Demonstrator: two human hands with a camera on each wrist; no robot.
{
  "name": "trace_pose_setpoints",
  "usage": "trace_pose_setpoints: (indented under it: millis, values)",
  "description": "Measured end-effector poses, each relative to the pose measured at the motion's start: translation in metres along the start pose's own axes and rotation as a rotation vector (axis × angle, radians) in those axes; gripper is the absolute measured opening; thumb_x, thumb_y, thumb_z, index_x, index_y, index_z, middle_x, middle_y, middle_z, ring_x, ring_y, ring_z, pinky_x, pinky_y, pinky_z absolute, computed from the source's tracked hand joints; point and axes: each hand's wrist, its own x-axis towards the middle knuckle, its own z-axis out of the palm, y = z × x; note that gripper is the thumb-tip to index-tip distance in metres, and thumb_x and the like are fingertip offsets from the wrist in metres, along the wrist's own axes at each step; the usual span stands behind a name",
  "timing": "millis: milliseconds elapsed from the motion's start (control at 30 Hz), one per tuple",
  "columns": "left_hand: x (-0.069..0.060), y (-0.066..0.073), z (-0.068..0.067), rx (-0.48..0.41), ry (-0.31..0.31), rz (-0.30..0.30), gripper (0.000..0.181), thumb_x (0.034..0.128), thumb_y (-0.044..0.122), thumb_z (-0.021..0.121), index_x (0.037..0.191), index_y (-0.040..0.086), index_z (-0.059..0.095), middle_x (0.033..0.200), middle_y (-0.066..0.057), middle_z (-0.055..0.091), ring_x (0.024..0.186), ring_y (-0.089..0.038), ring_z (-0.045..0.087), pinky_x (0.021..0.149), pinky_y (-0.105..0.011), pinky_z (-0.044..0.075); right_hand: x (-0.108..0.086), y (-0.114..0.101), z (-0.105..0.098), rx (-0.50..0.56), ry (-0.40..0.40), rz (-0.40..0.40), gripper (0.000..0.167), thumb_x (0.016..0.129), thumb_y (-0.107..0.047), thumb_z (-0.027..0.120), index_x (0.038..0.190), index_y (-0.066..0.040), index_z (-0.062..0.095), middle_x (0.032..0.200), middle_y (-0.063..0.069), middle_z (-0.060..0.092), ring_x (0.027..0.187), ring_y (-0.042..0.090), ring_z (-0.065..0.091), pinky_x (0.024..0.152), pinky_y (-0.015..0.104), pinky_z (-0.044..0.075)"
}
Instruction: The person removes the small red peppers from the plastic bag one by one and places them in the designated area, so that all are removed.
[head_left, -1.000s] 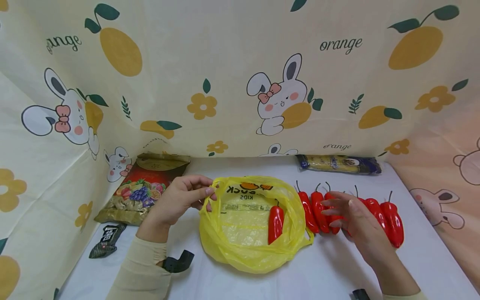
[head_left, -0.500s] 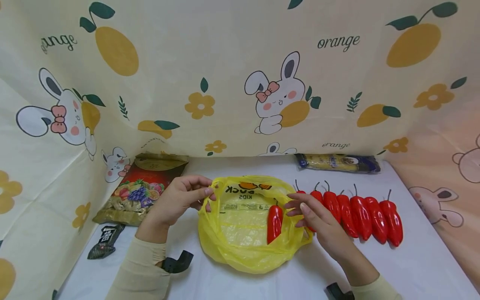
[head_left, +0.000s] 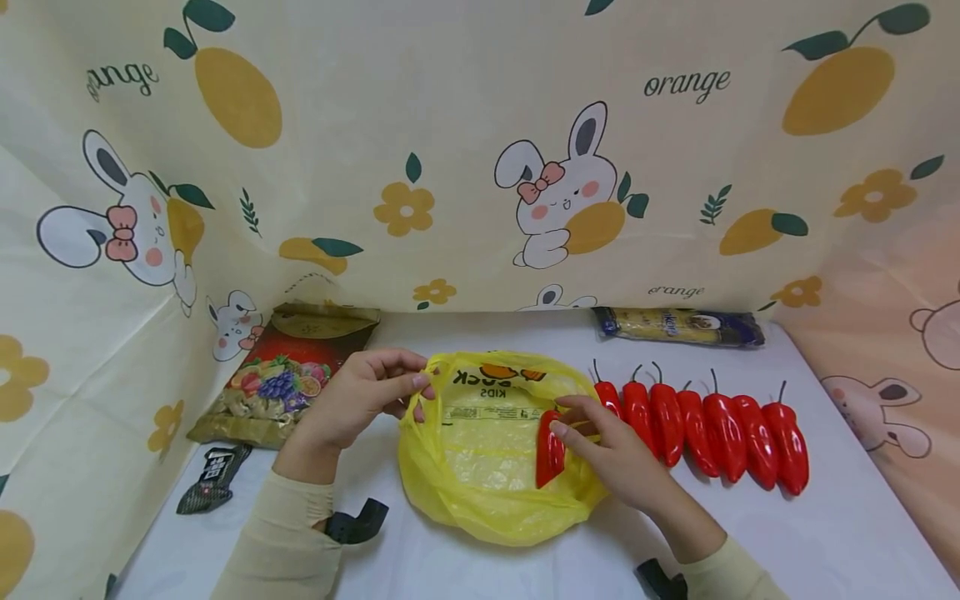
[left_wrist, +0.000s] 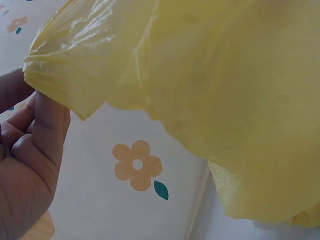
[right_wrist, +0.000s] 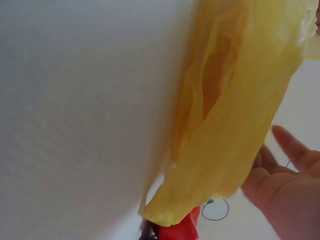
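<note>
A yellow plastic bag [head_left: 487,521] with printed lettering stands open-mouthed on the table; in the left wrist view the yellow bag [left_wrist: 200,90] fills the upper part. My left hand [head_left: 367,396] pinches the bag's rim at its upper left, between thumb and fingers. One red chili pepper [head_left: 550,454] lies inside the bag. Over the bag's right rim reaches my right hand [head_left: 611,442], its fingers loosely bent and its thumb in front of part of that pepper. Whether it touches the pepper cannot be told. The right wrist view has this hand [right_wrist: 290,185] beside the yellow bag.
Several red peppers [head_left: 726,437] lie in a row right of the bag. A blue-ended pasta packet [head_left: 678,327] lies at the back right. On the left are a red-and-gold pouch [head_left: 281,379] and a small black packet [head_left: 216,477]. A printed cloth [head_left: 450,125] walls the table.
My right hand has moved left, from above the row of peppers to the bag's mouth beside the pepper inside. My left hand keeps its pinch on the rim.
</note>
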Motion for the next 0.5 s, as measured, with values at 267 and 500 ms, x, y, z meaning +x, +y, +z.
trace_pose_setpoints:
  millis: [267, 500]
  values:
    - [0.000, 0.000, 0.000, 0.003, 0.004, -0.002, 0.020, 0.1076, -0.001, 0.065, 0.122, -0.014, 0.068, 0.098, -0.021, 0.076, 0.072, -0.020, 0.075, 0.068, -0.028, 0.058, 0.007, 0.000, 0.007, -0.136, -0.047, 0.042, 0.055, 0.098, -0.025, 0.084, 0.148, -0.010, 0.064, 0.132, 0.009, 0.066, 0.116, 0.030, 0.063, 0.088, 0.047, 0.062]
    - [0.000, 0.001, 0.001, 0.019, 0.007, 0.000, 0.020, 0.1079, 0.000, 0.065, 0.122, -0.013, 0.069, 0.099, -0.021, 0.076, 0.072, -0.021, 0.075, 0.067, -0.028, 0.058, 0.010, -0.003, 0.017, -0.303, -0.130, 0.077, 0.042, 0.097, -0.029, 0.086, 0.136, -0.021, 0.076, 0.127, 0.004, 0.067, 0.114, 0.027, 0.058, 0.087, 0.046, 0.060]
